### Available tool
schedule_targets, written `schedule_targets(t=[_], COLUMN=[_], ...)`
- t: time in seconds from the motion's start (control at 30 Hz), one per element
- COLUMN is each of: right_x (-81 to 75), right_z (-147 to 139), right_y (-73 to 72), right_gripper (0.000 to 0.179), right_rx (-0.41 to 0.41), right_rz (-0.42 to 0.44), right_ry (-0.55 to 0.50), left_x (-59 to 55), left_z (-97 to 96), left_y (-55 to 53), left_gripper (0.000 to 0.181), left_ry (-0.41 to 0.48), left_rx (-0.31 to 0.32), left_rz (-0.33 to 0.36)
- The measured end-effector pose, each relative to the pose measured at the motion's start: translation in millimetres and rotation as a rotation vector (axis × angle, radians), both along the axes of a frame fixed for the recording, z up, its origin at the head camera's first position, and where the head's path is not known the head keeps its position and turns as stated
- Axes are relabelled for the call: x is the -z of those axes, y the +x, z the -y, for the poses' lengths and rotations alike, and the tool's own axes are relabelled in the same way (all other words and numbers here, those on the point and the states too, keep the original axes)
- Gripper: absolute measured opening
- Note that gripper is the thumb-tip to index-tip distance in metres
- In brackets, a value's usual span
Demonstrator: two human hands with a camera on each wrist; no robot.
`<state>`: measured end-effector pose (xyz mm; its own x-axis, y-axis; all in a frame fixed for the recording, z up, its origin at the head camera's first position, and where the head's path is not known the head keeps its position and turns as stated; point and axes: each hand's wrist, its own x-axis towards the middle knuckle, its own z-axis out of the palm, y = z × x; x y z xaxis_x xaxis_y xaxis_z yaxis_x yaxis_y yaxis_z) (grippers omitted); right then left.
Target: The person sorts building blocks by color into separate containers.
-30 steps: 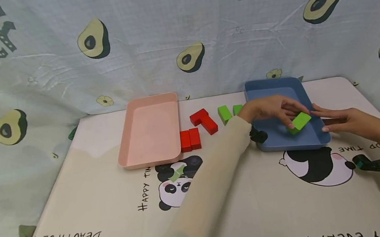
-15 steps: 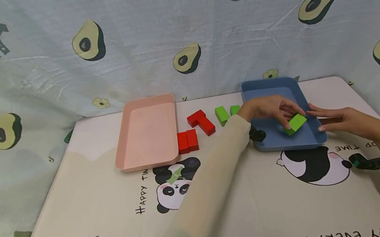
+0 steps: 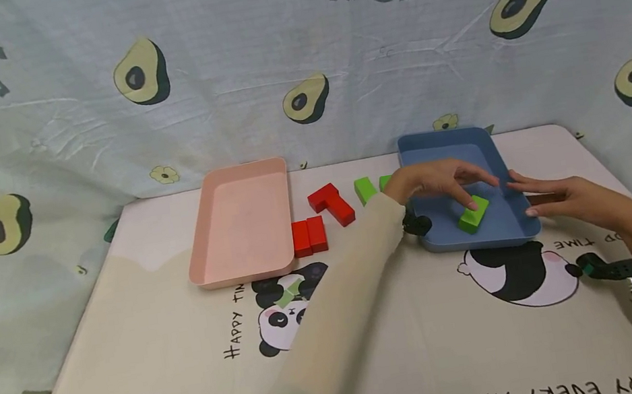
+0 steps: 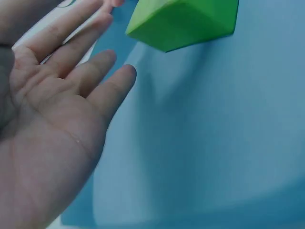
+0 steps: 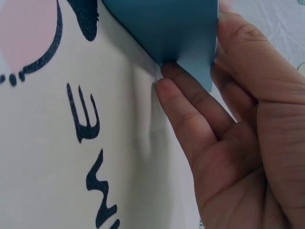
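A green block (image 3: 474,214) is inside the blue tray (image 3: 528,233) on the right side of the table. My left hand (image 3: 436,180) is over this tray, fingers spread, with the thumb overlapping the block's upper end in the head view. In the left wrist view the fingers of my left hand (image 4: 62,109) are apart from the green block (image 4: 186,21). My right hand (image 3: 574,199) has its extended fingers against the tray's right wall. Seen from the right wrist, the right hand (image 5: 233,133) touches the tray (image 5: 176,38) near its corner.
A pink tray (image 3: 199,279) stands on the left of the table. Several red blocks (image 3: 309,235) lie beside it, and two green blocks (image 3: 365,189) lie near the blue tray. A patterned cloth (image 3: 223,68) hangs behind the table.
My left hand has let go of the green block, which has shifted left and turned inside the blue tray. The right hand stays at the tray's wall. The head view has shifted slightly.
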<state>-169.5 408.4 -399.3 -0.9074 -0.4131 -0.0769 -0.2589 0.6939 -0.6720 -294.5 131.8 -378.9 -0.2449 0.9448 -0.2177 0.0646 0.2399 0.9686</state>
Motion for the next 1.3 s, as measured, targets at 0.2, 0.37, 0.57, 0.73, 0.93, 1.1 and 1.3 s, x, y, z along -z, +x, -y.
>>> schedule_targets(t=[0.2, 0.37, 0.57, 0.73, 0.93, 1.1, 1.3], right_x=[1.0, 0.0, 1.1, 3.8, 4.7, 3.6, 3.0], right_z=[1, 0, 0, 0, 2, 3, 2], right_y=[-0.3, -0.4, 0.8, 0.4, -0.5, -0.1, 0.5], right_gripper=[0.060, 0.060, 0.061, 0.060, 0.060, 0.060, 0.060], right_rx=[0.032, 0.030, 0.041, 0.046, 0.040, 0.043, 0.046], right_rz=[0.025, 0.013, 0.017, 0.017, 0.028, 0.035, 0.039], right_ry=[0.016, 0.014, -0.016, -0.021, -0.062, -0.069, -0.067], left_x=[-16.0, -28.1, -28.8, -24.5, -14.2, -5.3, 3.2], left_z=[29.5, 63.2, 102.4, 124.7, 141.0, 149.5, 152.2], left_y=[2.3, 9.8, 26.3, 44.2, 66.1, 79.0, 87.8], left_gripper=[0.059, 0.048, 0.038, 0.038, 0.043, 0.052, 0.061], left_ry=[0.061, 0.058, 0.014, -0.055, -0.096, -0.114, -0.135], left_rx=[-0.032, -0.132, -0.279, -0.420, -0.590, -0.667, -0.702], left_rz=[-0.112, -0.266, -0.414, -0.507, -0.516, -0.501, -0.473])
